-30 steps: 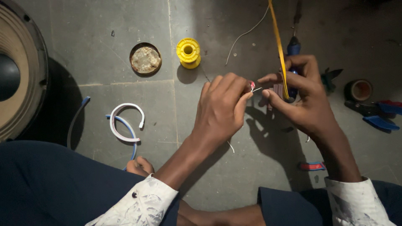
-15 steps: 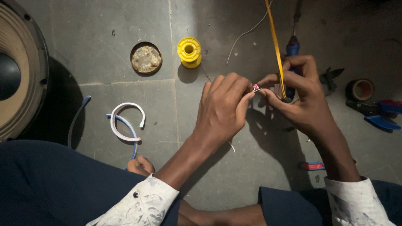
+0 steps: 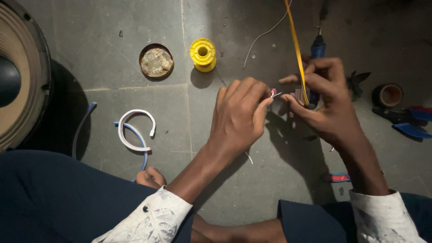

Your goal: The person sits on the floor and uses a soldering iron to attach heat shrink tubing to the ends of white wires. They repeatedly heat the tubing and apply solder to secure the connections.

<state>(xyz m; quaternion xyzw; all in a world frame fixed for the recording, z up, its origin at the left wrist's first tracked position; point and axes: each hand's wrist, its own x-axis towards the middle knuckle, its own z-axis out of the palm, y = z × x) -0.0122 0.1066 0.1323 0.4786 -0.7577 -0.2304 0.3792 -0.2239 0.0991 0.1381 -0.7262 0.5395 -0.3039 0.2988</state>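
Observation:
My left hand (image 3: 238, 118) is closed, pinching a small pink wire end (image 3: 273, 92) between thumb and fingertips. My right hand (image 3: 325, 99) sits just to its right, fingers curled around a blue-handled tool (image 3: 317, 49) that points away from me. A yellow wire (image 3: 296, 45) runs from the top edge down into my right hand. The two hands are a short gap apart, and the bare tip of the pink wire points toward my right thumb.
On the grey floor lie a yellow spool (image 3: 203, 54), a round tin (image 3: 156, 61), a curved white and blue cable (image 3: 132, 135), a thin white wire (image 3: 263, 36), a tape roll (image 3: 388, 95) and blue-handled pliers (image 3: 407, 121). A large speaker cone (image 3: 20, 76) fills the left edge.
My right hand has drawn slightly away from the left, opening a small gap between them. The left hand keeps its pinch on the wire end.

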